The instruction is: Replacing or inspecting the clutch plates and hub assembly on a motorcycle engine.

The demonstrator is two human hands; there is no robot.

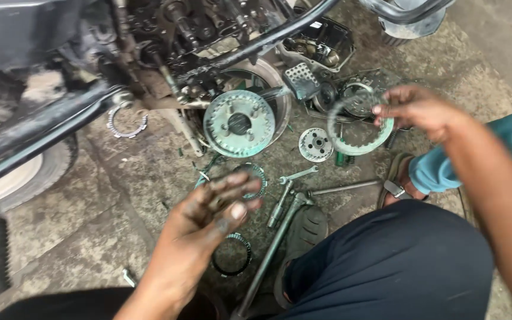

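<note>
My right hand (pixel 417 110) holds up a thin toothed ring plate (pixel 358 123) by its right edge, in front of the open engine side of a motorcycle. My left hand (pixel 211 208), greasy, hovers over the ground with fingers loosely curled; it seems to pinch a dark friction ring (pixel 253 178) at its fingertips. A round pale-green clutch hub (pixel 239 123) with studs sits mounted on the engine. Below my left hand another dark toothed ring (pixel 232 255) lies on the concrete.
A small round pressure plate (pixel 315 144), a spanner (pixel 298 175), a long socket wrench (pixel 274 243) and a rod (pixel 344 188) lie on the ground. A toothed ring (pixel 127 121) sits left by the tyre (pixel 25 172). My knee (pixel 398 261) is at lower right.
</note>
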